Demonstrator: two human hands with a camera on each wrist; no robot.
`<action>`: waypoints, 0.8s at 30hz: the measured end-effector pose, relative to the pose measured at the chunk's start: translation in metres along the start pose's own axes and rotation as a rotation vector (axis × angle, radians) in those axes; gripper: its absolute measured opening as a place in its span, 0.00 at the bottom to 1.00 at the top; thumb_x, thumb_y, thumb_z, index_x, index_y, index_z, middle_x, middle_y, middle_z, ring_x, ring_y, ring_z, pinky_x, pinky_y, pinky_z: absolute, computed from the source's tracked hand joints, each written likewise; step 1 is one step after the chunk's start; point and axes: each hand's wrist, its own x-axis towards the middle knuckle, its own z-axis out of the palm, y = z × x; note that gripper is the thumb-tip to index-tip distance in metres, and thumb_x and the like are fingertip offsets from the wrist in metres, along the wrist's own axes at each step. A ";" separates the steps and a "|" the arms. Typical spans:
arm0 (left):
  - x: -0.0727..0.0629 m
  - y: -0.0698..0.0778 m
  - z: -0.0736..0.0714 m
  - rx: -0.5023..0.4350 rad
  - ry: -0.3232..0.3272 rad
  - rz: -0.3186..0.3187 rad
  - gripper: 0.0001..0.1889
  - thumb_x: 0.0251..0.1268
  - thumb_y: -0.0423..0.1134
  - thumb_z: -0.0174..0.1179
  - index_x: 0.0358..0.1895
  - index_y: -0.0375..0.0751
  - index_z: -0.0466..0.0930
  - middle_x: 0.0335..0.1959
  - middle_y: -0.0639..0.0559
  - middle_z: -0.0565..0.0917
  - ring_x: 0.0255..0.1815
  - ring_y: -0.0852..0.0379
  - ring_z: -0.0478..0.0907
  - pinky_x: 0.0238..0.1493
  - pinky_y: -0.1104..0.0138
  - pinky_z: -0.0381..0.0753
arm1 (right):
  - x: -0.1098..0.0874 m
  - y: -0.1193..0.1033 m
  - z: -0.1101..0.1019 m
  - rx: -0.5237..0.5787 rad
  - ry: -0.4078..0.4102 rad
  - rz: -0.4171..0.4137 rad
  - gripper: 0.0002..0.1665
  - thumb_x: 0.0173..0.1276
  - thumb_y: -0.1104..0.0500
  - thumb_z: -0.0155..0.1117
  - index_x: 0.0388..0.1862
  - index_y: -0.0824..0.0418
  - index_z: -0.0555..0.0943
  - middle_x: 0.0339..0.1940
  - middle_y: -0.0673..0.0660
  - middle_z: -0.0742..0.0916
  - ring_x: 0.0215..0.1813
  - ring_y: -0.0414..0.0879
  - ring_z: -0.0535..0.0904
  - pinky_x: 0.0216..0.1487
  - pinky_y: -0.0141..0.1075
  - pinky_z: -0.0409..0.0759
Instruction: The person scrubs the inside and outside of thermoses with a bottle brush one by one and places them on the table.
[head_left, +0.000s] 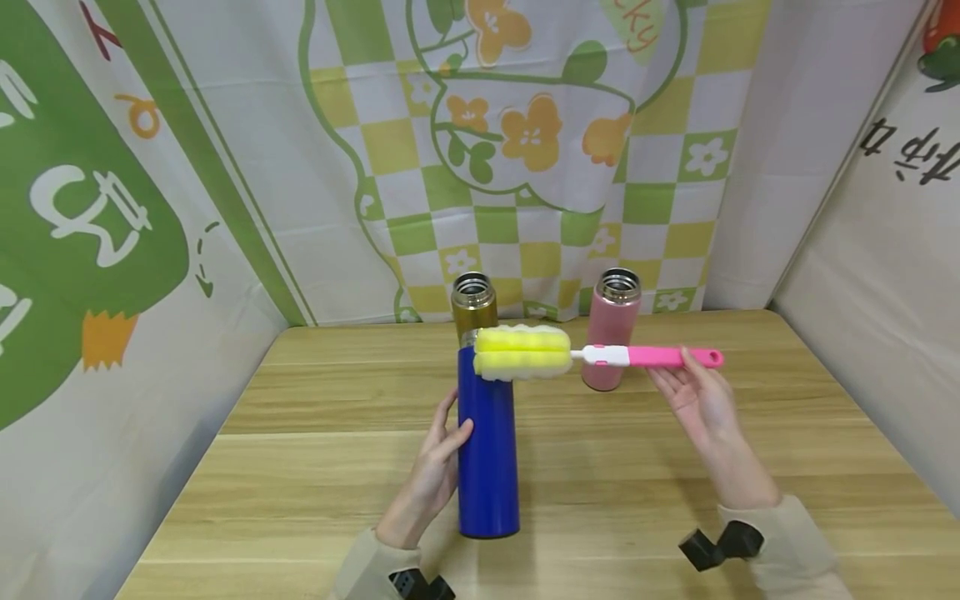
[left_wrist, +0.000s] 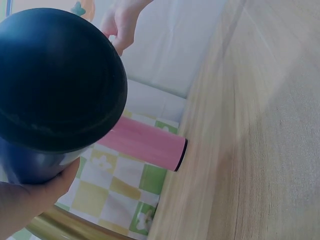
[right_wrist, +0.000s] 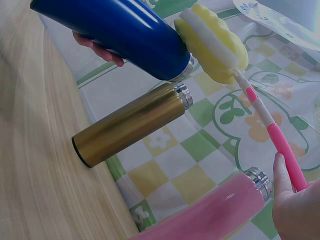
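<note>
My left hand (head_left: pixel 433 467) grips a blue thermos bottle (head_left: pixel 489 450) around its side, holding it up off the wooden table; its dark round base (left_wrist: pixel 60 80) fills much of the left wrist view. A bottle brush (head_left: pixel 522 352) with a yellow and white sponge head is pinched by its pink handle (head_left: pixel 660 357) in my right hand (head_left: pixel 705 400). The sponge lies sideways across the blue bottle's top in the head view, hiding most of its mouth. In the right wrist view the sponge head (right_wrist: pixel 212 42) shows right beside the bottle's steel neck (right_wrist: pixel 185 69).
A gold bottle (right_wrist: pixel 130 125) without a lid stands at the back of the table (head_left: pixel 315 467), partly behind the blue one. To its right stands an uncapped pink bottle (head_left: pixel 611 321). A patterned curtain (head_left: pixel 525 233) hangs along the table's back edge.
</note>
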 end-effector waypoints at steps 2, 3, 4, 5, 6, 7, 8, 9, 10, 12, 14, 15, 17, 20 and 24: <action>0.000 0.000 0.000 0.002 -0.003 -0.002 0.29 0.68 0.35 0.39 0.68 0.49 0.37 0.54 0.46 0.68 0.50 0.56 0.72 0.49 0.60 0.70 | -0.001 0.000 -0.002 -0.008 0.005 0.003 0.06 0.68 0.67 0.43 0.37 0.70 0.68 0.39 0.68 0.81 0.45 0.56 0.79 0.50 0.41 0.73; 0.001 0.000 0.000 0.002 -0.003 -0.001 0.29 0.68 0.35 0.39 0.68 0.49 0.37 0.53 0.47 0.69 0.50 0.56 0.72 0.49 0.60 0.70 | -0.002 0.000 -0.002 -0.011 0.008 0.005 0.06 0.68 0.66 0.44 0.37 0.70 0.68 0.39 0.68 0.81 0.45 0.56 0.79 0.50 0.40 0.73; 0.001 0.000 0.001 -0.001 -0.003 0.001 0.29 0.68 0.35 0.39 0.68 0.49 0.37 0.53 0.48 0.70 0.50 0.56 0.72 0.49 0.60 0.70 | -0.002 0.000 -0.003 -0.016 0.012 0.007 0.06 0.68 0.66 0.44 0.37 0.69 0.68 0.39 0.68 0.81 0.45 0.56 0.79 0.50 0.40 0.73; 0.001 0.000 0.001 -0.004 -0.002 0.003 0.29 0.68 0.34 0.39 0.67 0.49 0.37 0.52 0.48 0.70 0.49 0.56 0.72 0.49 0.60 0.70 | -0.003 0.000 -0.004 -0.018 0.016 0.008 0.06 0.68 0.66 0.44 0.37 0.69 0.68 0.39 0.68 0.81 0.45 0.55 0.79 0.50 0.40 0.73; 0.002 0.000 0.001 -0.007 0.001 0.006 0.29 0.68 0.34 0.39 0.67 0.49 0.37 0.51 0.49 0.71 0.49 0.56 0.73 0.49 0.60 0.70 | -0.004 0.000 -0.004 -0.019 0.019 0.011 0.06 0.67 0.67 0.44 0.37 0.69 0.69 0.38 0.68 0.81 0.45 0.55 0.79 0.50 0.40 0.73; 0.002 0.000 0.001 -0.008 0.003 0.009 0.29 0.68 0.34 0.39 0.68 0.49 0.37 0.51 0.49 0.71 0.49 0.56 0.73 0.49 0.60 0.70 | -0.004 0.000 -0.005 -0.020 0.020 0.015 0.06 0.67 0.67 0.44 0.36 0.69 0.69 0.38 0.67 0.81 0.45 0.55 0.79 0.50 0.40 0.73; 0.002 0.000 0.001 -0.008 0.006 0.013 0.29 0.68 0.34 0.39 0.68 0.49 0.37 0.51 0.49 0.72 0.49 0.56 0.73 0.48 0.60 0.71 | -0.005 0.000 -0.006 -0.020 0.018 0.018 0.06 0.68 0.67 0.44 0.36 0.69 0.69 0.38 0.67 0.81 0.44 0.55 0.79 0.50 0.41 0.73; 0.003 0.000 0.001 -0.009 0.012 0.017 0.29 0.68 0.34 0.39 0.68 0.49 0.37 0.50 0.49 0.72 0.49 0.56 0.73 0.48 0.60 0.71 | -0.006 0.000 -0.007 -0.021 0.014 0.022 0.06 0.68 0.67 0.44 0.36 0.69 0.69 0.38 0.67 0.81 0.44 0.55 0.79 0.50 0.40 0.73; 0.003 0.000 0.001 -0.010 0.018 0.021 0.29 0.68 0.34 0.39 0.68 0.50 0.37 0.51 0.48 0.72 0.49 0.56 0.73 0.48 0.59 0.71 | -0.006 0.001 -0.007 -0.021 0.009 0.026 0.07 0.68 0.67 0.43 0.36 0.69 0.69 0.37 0.67 0.81 0.44 0.55 0.79 0.50 0.40 0.73; 0.004 0.000 0.001 -0.002 0.028 0.027 0.29 0.68 0.34 0.39 0.68 0.51 0.38 0.52 0.47 0.71 0.49 0.55 0.73 0.48 0.59 0.71 | -0.007 0.001 -0.009 -0.026 -0.003 0.033 0.07 0.68 0.67 0.42 0.35 0.69 0.69 0.37 0.67 0.81 0.45 0.55 0.79 0.50 0.40 0.73; 0.005 0.000 0.000 0.011 0.039 0.034 0.28 0.69 0.35 0.39 0.68 0.52 0.39 0.52 0.45 0.70 0.49 0.54 0.73 0.48 0.58 0.70 | -0.009 0.002 -0.010 -0.036 -0.012 0.038 0.08 0.69 0.66 0.42 0.35 0.69 0.70 0.38 0.67 0.81 0.45 0.55 0.79 0.51 0.40 0.73; 0.005 0.001 0.000 0.016 0.044 0.037 0.28 0.69 0.35 0.39 0.68 0.53 0.39 0.52 0.44 0.70 0.49 0.54 0.73 0.49 0.58 0.70 | -0.009 0.002 -0.011 -0.042 -0.015 0.039 0.08 0.69 0.66 0.42 0.35 0.69 0.70 0.38 0.67 0.81 0.45 0.55 0.79 0.51 0.40 0.73; 0.006 0.001 0.000 0.026 0.051 0.043 0.28 0.69 0.35 0.39 0.67 0.54 0.39 0.52 0.42 0.70 0.49 0.52 0.73 0.49 0.57 0.70 | -0.010 0.002 -0.013 -0.054 -0.023 0.042 0.09 0.69 0.67 0.41 0.35 0.69 0.70 0.38 0.67 0.81 0.45 0.55 0.79 0.51 0.40 0.73; 0.007 0.003 0.000 0.030 0.059 0.046 0.28 0.69 0.36 0.40 0.67 0.56 0.39 0.50 0.42 0.71 0.49 0.51 0.73 0.49 0.55 0.70 | -0.012 0.003 -0.015 -0.076 -0.036 0.042 0.10 0.69 0.67 0.41 0.35 0.69 0.71 0.37 0.67 0.81 0.44 0.55 0.79 0.50 0.40 0.73; 0.008 0.005 0.000 0.029 0.059 0.048 0.29 0.69 0.37 0.40 0.67 0.55 0.38 0.47 0.45 0.73 0.47 0.53 0.74 0.48 0.56 0.71 | -0.015 0.004 -0.018 -0.105 -0.054 0.045 0.11 0.69 0.67 0.39 0.35 0.69 0.72 0.35 0.66 0.82 0.43 0.54 0.80 0.49 0.40 0.74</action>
